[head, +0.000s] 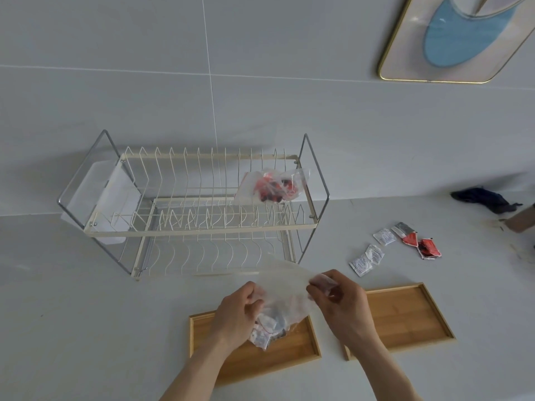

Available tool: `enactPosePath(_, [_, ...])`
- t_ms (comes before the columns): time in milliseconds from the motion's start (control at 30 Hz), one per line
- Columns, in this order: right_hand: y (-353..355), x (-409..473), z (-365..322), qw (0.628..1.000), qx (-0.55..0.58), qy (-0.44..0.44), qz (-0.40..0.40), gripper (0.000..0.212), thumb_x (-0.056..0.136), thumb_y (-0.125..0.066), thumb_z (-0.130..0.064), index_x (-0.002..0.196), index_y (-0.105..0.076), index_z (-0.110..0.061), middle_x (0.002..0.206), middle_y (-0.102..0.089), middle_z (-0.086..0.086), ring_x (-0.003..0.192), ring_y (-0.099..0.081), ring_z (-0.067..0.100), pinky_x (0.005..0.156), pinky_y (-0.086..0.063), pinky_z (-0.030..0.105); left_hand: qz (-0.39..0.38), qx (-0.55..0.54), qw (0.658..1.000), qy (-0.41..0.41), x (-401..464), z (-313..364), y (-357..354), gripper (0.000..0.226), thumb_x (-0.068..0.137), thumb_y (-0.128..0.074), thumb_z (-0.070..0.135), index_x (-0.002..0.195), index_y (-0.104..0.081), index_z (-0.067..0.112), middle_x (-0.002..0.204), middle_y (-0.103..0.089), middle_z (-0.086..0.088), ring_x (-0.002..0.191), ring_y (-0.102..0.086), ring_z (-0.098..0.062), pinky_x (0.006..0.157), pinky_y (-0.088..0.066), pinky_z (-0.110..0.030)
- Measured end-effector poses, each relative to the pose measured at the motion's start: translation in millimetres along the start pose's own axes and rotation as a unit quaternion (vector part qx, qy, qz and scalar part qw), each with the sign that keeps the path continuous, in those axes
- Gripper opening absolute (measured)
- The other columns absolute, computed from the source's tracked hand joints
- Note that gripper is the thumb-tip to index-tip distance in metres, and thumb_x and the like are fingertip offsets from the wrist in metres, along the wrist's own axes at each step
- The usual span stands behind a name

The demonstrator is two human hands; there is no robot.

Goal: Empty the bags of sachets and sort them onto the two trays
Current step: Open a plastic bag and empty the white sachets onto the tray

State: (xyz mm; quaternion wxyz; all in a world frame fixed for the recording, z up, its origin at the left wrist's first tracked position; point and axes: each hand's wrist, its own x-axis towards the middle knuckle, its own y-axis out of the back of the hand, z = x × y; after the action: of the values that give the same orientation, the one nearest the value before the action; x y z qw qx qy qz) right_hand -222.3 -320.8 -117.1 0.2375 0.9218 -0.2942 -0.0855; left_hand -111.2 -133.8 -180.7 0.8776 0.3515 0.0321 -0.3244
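Note:
My left hand (238, 312) and my right hand (341, 303) both grip a clear plastic bag (285, 287) of sachets, held above the left wooden tray (301, 347). The sachets hang bunched in the bag's lower end, just over that tray. The right wooden tray (408, 316) lies beside it and holds nothing. A second clear bag (272, 186) with red and dark sachets rests on the upper tier of the wire dish rack (191, 215). Loose white sachets (367, 256) and red sachets (424, 246) lie on the counter behind the right tray.
A dark cloth (486, 201) lies at the far right by the wall, with another person's hand (521, 219) at the frame edge. A framed picture (451, 39) hangs on the tiled wall. Bare counter stretches to the left of the trays.

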Motion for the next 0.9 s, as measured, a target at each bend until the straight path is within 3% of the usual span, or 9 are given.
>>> enactPosePath(100, [7, 2, -7, 1.000, -0.006, 0.014, 0.005, 0.018, 0.084, -0.077, -0.012, 0.075, -0.066, -0.021, 0.071, -0.068, -0.002, 0.063, -0.061, 0.025, 0.063, -0.053, 0.036, -0.005, -0.007, 1.000, -0.005, 4, 5, 0, 0.010, 0.100, -0.052, 0.031, 0.107, -0.055, 0.025, 0.127, -0.067, 0.007, 0.122, -0.061, -0.011, 0.090, -0.050, -0.023])
enactPosePath(233, [13, 5, -11, 0.999, -0.022, 0.025, 0.007, 0.015, 0.085, -0.075, -0.016, 0.077, -0.064, -0.021, 0.070, -0.066, 0.001, 0.064, -0.062, 0.030, 0.064, -0.054, 0.046, -0.012, -0.026, 1.000, -0.007, 4, 14, 0, 0.014, 0.100, -0.053, 0.030, 0.111, -0.057, 0.023, 0.124, -0.068, 0.006, 0.121, -0.061, -0.012, 0.089, -0.048, -0.022])
enactPosePath(300, [16, 5, -12, 0.999, -0.028, 0.027, 0.016, 0.014, 0.085, -0.075, -0.015, 0.077, -0.065, -0.022, 0.069, -0.066, 0.001, 0.064, -0.062, 0.030, 0.063, -0.054, 0.047, -0.008, -0.038, 0.999, -0.013, 1, 19, 2, 0.004, 0.099, -0.055, 0.028, 0.099, -0.056, 0.032, 0.110, -0.069, 0.010, 0.113, -0.064, -0.010, 0.084, -0.049, -0.017])
enactPosePath(367, [19, 5, -15, 0.999, -0.036, 0.032, 0.026, 0.013, 0.086, -0.074, -0.014, 0.078, -0.066, -0.021, 0.070, -0.067, 0.000, 0.062, -0.063, 0.028, 0.063, -0.056, 0.048, 0.003, -0.063, 0.998, -0.013, -2, 23, 6, 0.017, 0.098, -0.057, 0.026, 0.092, -0.053, 0.041, 0.102, -0.067, 0.016, 0.104, -0.064, -0.003, 0.077, -0.043, -0.007])
enactPosePath(433, [21, 4, -19, 0.999, -0.003, 0.023, 0.024, 0.015, 0.088, -0.072, -0.008, 0.078, -0.067, -0.018, 0.070, -0.067, 0.004, 0.063, -0.069, 0.022, 0.066, -0.059, 0.050, 0.006, -0.109, 0.994, -0.002, -5, 23, 11, 0.011, 0.095, -0.061, 0.029, 0.103, -0.058, 0.036, 0.107, -0.068, 0.015, 0.103, -0.064, -0.002, 0.080, -0.046, -0.011])
enactPosePath(567, [16, 3, -27, 0.981, 0.179, -0.069, 0.014, 0.008, 0.090, -0.069, 0.002, 0.085, -0.068, -0.004, 0.082, -0.067, 0.028, 0.071, -0.076, 0.032, 0.066, -0.060, 0.043, -0.001, -0.260, 0.964, 0.063, -18, 14, 25, 0.044, 0.080, -0.074, 0.048, 0.120, -0.056, 0.040, 0.118, -0.065, 0.009, 0.109, -0.062, -0.005, 0.084, -0.048, -0.023])
enactPosePath(667, [0, -2, -32, 0.943, 0.286, -0.171, -0.001, 0.004, 0.094, -0.064, 0.001, 0.090, -0.066, 0.000, 0.090, -0.071, 0.029, 0.078, -0.075, 0.038, 0.069, -0.061, 0.042, -0.016, -0.354, 0.929, 0.112, -33, -3, 36, 0.075, 0.060, -0.082, 0.059, 0.126, -0.050, 0.043, 0.124, -0.061, 0.007, 0.115, -0.060, -0.010, 0.095, -0.048, -0.033])
enactPosePath(767, [-24, -10, -35, 0.907, 0.341, -0.242, -0.046, 0.005, 0.096, -0.061, -0.001, 0.096, -0.064, 0.002, 0.097, -0.073, 0.027, 0.089, -0.076, 0.040, 0.082, -0.061, 0.049, -0.031, -0.438, 0.886, 0.148, -51, -22, 45, 0.083, 0.058, -0.090, 0.039, 0.130, -0.047, 0.042, 0.127, -0.061, -0.003, 0.107, -0.071, -0.025, 0.100, -0.051, -0.049])
enactPosePath(900, [-61, -19, -36, 0.889, 0.338, -0.295, -0.090, 0.017, 0.096, -0.063, -0.003, 0.107, -0.062, 0.010, 0.108, -0.071, 0.032, 0.094, -0.074, 0.045, 0.096, -0.056, 0.060, 0.046, -0.466, 0.865, 0.179, -75, -40, 58, 0.074, 0.063, -0.086, 0.017, 0.129, -0.053, 0.031, 0.115, -0.066, -0.017, 0.100, -0.072, -0.032, 0.087, -0.060, -0.045])
